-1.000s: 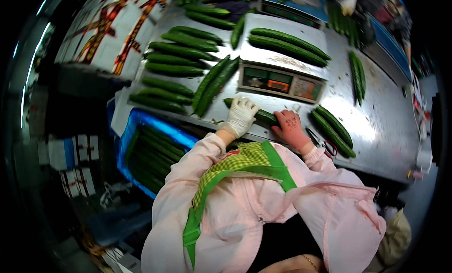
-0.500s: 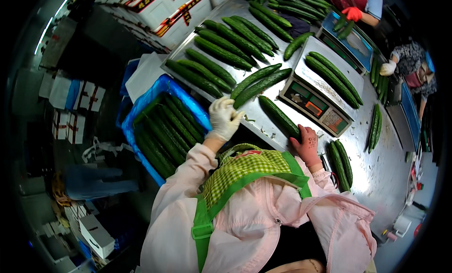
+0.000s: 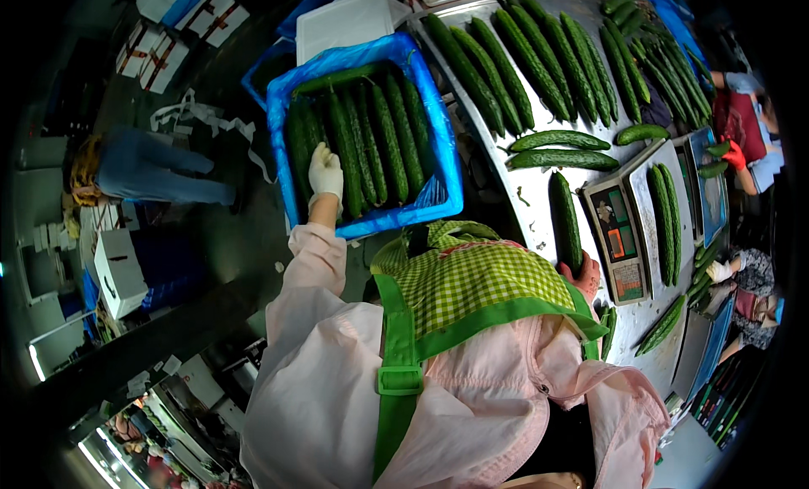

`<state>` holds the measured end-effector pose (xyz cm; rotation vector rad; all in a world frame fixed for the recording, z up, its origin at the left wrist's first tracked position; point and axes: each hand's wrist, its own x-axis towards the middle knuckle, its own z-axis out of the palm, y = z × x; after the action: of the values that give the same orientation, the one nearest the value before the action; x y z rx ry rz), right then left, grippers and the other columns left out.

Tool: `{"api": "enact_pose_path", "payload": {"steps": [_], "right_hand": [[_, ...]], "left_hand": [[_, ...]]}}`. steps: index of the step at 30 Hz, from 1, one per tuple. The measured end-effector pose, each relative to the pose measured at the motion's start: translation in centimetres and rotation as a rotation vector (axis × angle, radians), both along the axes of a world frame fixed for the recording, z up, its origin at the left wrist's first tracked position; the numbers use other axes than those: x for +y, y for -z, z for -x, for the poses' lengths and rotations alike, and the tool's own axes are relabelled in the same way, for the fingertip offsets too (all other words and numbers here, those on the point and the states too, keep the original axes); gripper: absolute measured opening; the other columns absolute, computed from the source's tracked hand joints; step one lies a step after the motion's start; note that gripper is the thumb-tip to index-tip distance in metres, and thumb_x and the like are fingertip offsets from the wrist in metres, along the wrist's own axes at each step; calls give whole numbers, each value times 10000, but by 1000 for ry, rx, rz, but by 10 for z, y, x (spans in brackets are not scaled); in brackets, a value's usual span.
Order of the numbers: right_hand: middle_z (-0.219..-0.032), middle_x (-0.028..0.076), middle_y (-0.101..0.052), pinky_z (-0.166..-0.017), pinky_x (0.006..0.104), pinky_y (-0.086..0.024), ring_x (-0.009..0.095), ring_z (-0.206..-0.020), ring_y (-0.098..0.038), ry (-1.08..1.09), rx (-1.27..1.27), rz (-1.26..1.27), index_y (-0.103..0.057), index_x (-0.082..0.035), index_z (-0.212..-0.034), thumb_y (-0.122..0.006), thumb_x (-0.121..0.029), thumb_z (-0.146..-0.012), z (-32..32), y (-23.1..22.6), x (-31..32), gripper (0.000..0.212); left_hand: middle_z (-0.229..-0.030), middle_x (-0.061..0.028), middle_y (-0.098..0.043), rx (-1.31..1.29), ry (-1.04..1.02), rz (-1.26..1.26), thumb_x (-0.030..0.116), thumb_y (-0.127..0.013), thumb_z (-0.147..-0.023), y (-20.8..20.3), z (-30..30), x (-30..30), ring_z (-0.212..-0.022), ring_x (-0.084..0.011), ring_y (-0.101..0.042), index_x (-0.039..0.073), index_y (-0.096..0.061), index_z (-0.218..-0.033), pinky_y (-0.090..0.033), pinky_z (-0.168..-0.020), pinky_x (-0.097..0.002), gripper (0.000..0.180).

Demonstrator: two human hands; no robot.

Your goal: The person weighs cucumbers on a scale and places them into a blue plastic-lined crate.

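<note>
My left hand (image 3: 325, 173), in a white glove, is in the blue-lined crate to my left, its fingers bent round the near part of a cucumber (image 3: 313, 128). Several long green cucumbers (image 3: 368, 152) lie side by side there, and one lies crosswise at the far end. On the metal table, my right hand (image 3: 583, 278), in a reddish glove, grips the near end of a single cucumber (image 3: 565, 219). Its fingertips are partly hidden by that cucumber and my apron. Two cucumbers (image 3: 563, 158) lie crosswise just beyond it.
A scale (image 3: 619, 236) with two cucumbers on its pan stands right of my right hand. Rows of cucumbers (image 3: 539, 63) cover the table's far side. A white foam lid (image 3: 341, 25) sits behind the crate (image 3: 451, 173). Two co-workers are at the right, one with a red glove (image 3: 735, 156).
My view has turned left. My left hand has moved from the table edge into the crate, onto the cucumbers. My right hand keeps its hold on the same cucumber.
</note>
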<state>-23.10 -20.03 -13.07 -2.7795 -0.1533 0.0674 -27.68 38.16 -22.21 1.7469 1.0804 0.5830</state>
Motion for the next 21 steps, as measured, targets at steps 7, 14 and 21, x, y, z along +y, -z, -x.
{"api": "enact_pose_path", "payload": {"steps": [7, 14, 21], "right_hand": [[-1064, 199, -570, -863, 461, -448, 390, -977, -551, 35, 35, 9, -560, -84, -1240, -792, -237, -726, -3, 1, -5, 584], [-1106, 199, -564, -911, 455, -447, 388, -1026, -548, 117, 111, -4, -556, -97, -1262, -778, -230, -743, -2, 0, -7, 581], [-1133, 189, -560, -932, 461, -439, 388, -1069, -531, 148, 99, 4, -562, -105, -1259, -769, -239, -753, 1, 0, -1, 564]], "left_hand": [[-1103, -92, -671, -311, -28, 223, 73, -701, -855, -5, -40, 31, -974, -171, -629, 36, -623, -1215, -488, -882, -283, 370], [-1387, -162, -493, 662, 199, -132, 395, -721, -806, -50, -100, 24, -1213, -324, -550, 94, -363, -1458, -493, -948, -420, 803], [-1293, -203, -537, 803, 208, -280, 439, -657, -839, -72, -101, 10, -1072, -334, -623, 83, -305, -1477, -529, -858, -450, 811]]}}
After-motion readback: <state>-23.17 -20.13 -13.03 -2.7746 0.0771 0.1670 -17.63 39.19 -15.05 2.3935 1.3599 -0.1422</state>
